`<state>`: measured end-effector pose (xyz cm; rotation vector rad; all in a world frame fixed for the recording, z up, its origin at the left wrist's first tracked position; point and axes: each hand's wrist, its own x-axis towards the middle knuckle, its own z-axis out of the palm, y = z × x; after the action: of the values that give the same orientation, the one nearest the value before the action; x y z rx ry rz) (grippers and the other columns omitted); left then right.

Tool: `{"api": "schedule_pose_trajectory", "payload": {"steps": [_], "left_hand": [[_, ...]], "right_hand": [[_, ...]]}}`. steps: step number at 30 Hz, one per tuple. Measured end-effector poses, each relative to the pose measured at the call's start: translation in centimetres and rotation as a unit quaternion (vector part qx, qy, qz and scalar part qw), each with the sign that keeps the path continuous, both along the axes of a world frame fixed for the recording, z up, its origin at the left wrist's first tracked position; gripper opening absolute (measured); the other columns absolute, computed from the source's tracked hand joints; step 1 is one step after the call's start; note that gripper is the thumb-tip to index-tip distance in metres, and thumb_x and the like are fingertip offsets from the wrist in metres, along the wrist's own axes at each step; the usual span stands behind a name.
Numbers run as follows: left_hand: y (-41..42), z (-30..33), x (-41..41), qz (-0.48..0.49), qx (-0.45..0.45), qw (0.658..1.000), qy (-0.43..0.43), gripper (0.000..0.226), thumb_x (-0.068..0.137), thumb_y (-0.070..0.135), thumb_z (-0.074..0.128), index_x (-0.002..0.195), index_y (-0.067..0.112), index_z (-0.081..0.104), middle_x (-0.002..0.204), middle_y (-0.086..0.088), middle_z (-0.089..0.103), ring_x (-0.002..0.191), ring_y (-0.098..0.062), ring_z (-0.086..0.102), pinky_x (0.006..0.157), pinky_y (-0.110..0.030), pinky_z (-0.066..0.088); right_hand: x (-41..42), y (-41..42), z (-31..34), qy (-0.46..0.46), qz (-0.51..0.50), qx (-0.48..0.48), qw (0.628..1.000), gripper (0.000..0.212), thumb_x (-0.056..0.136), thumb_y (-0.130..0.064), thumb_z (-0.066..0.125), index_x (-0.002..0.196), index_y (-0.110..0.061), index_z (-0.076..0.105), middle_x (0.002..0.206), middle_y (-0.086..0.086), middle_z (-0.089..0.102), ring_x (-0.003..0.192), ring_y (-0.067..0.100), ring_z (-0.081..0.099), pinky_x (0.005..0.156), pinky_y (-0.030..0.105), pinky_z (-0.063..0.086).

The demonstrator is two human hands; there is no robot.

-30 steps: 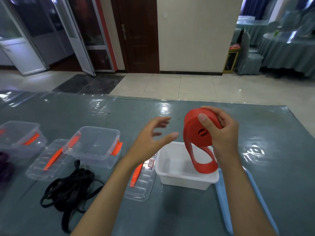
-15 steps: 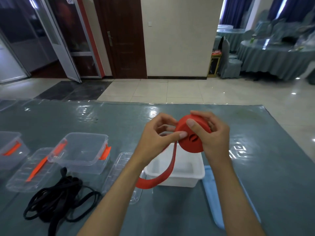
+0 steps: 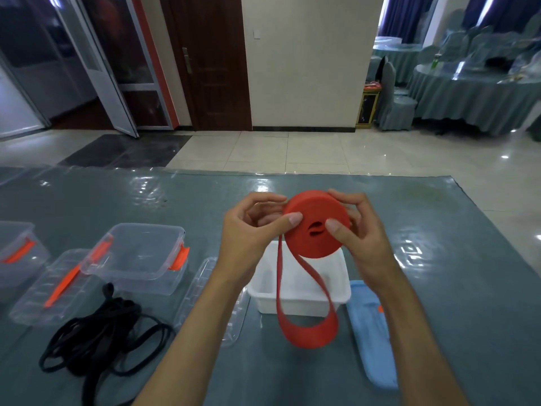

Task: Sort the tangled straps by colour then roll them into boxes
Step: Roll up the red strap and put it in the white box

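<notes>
Red strap (image 3: 317, 224): mostly wound into a flat disc-shaped roll, held up above the tabletop, face toward me; a loose loop hangs from it, down in front of the white box (image 3: 298, 291). That box sits open, mid-table, nothing inside that I can see. Black straps (image 3: 102, 332): tangled heap near the tabletop's near-left edge. Clear box with orange latches (image 3: 137, 256) stands just behind the heap, lid off; another clear box (image 3: 17, 253) at the left edge.
</notes>
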<state>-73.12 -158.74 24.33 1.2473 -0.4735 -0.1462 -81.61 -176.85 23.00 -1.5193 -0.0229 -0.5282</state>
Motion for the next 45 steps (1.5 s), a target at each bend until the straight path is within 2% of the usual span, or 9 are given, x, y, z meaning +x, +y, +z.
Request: {"api": "schedule_pose_trajectory", "payload": {"steps": [4,10,14,17,26,33,39,43,45], "left_hand": [[0.1,-1.4,-0.2,-0.01,0.01,1.0,0.028,0.03,0.073,0.019,0.087,0.1,0.01,0.081,0.101,-0.015,0.079,0.095,-0.026,0.077,0.084,-0.034,0.058],[1.1,-2.1,0.5,-0.056,0.027,0.998,0.025,0.039,0.081,0.02,0.081,0.12,0.02,0.078,0.121,-0.011,0.076,0.118,-0.028,0.07,0.101,-0.039,0.053],[1.5,-1.1,1.3,-0.022,0.061,0.998,0.005,0.036,0.07,0.019,0.088,0.103,0.009,0.079,0.102,-0.012,0.08,0.097,-0.026,0.076,0.088,-0.035,0.058],[0.8,-1.5,1.4,0.002,0.041,0.999,0.002,0.028,0.072,0.014,0.088,0.094,0.004,0.076,0.109,-0.013,0.079,0.104,-0.028,0.075,0.088,-0.036,0.06],[0.6,-2.5,3.1,-0.066,0.051,0.996,0.043,0.052,0.071,0.01,0.09,0.121,0.005,0.074,0.117,-0.014,0.077,0.112,-0.027,0.073,0.098,-0.037,0.058],[-0.8,-4.6,3.8,0.017,0.05,0.996,0.069,0.02,0.076,0.024,0.085,0.093,0.016,0.079,0.097,-0.011,0.079,0.09,-0.019,0.075,0.082,-0.03,0.056],[-0.9,-6.2,4.5,-0.004,0.023,0.995,0.1,0.034,0.089,0.028,0.071,0.122,0.023,0.075,0.122,-0.006,0.076,0.116,-0.023,0.071,0.094,-0.031,0.057],[-1.2,-6.2,4.8,0.027,0.022,0.995,0.094,0.033,0.088,0.024,0.073,0.12,0.016,0.069,0.11,-0.007,0.078,0.1,-0.019,0.074,0.082,-0.027,0.058],[-1.5,-6.6,4.6,0.038,0.023,0.993,0.106,0.027,0.085,0.026,0.076,0.11,0.018,0.07,0.102,-0.007,0.076,0.09,-0.017,0.071,0.076,-0.028,0.057]], "right_hand": [[-0.5,-0.8,0.5,0.019,0.014,0.0,1.0,0.051,0.079,-0.017,0.08,0.125,-0.031,0.065,0.108,0.01,0.078,0.095,0.028,0.077,0.076,0.043,0.065],[0.4,1.1,-0.8,-0.029,-0.043,0.0,0.999,0.05,0.076,-0.013,0.087,0.119,-0.025,0.065,0.114,0.006,0.076,0.106,0.023,0.074,0.085,0.039,0.061],[0.5,0.6,-1.3,0.033,-0.01,-0.046,0.998,0.059,0.073,-0.023,0.093,0.109,-0.041,0.051,0.103,0.01,0.075,0.089,0.028,0.075,0.074,0.041,0.063],[0.9,0.4,-1.0,0.034,0.013,-0.078,0.996,0.068,0.076,-0.024,0.09,0.131,-0.039,0.053,0.11,0.006,0.076,0.098,0.028,0.075,0.084,0.045,0.063],[2.4,0.1,-1.6,0.014,0.0,0.01,1.0,0.062,0.072,-0.009,0.087,0.124,-0.028,0.06,0.11,0.004,0.075,0.1,0.023,0.073,0.078,0.032,0.061],[4.6,-0.8,-2.3,0.05,-0.014,-0.033,0.998,0.063,0.072,-0.021,0.091,0.123,-0.033,0.057,0.106,0.008,0.077,0.096,0.028,0.075,0.082,0.051,0.063],[6.6,-0.3,-3.0,0.034,-0.034,0.019,0.999,0.06,0.071,-0.015,0.089,0.124,-0.03,0.065,0.113,-0.001,0.076,0.103,0.021,0.073,0.084,0.035,0.062],[7.3,-0.1,-4.0,0.082,-0.015,0.057,0.995,0.056,0.07,-0.023,0.095,0.114,-0.034,0.063,0.103,0.001,0.078,0.094,0.016,0.075,0.076,0.029,0.06],[7.4,0.0,-4.3,0.094,-0.029,0.093,0.991,0.042,0.073,-0.045,0.09,0.105,-0.037,0.065,0.095,0.001,0.078,0.085,0.018,0.074,0.071,0.029,0.059]]}}
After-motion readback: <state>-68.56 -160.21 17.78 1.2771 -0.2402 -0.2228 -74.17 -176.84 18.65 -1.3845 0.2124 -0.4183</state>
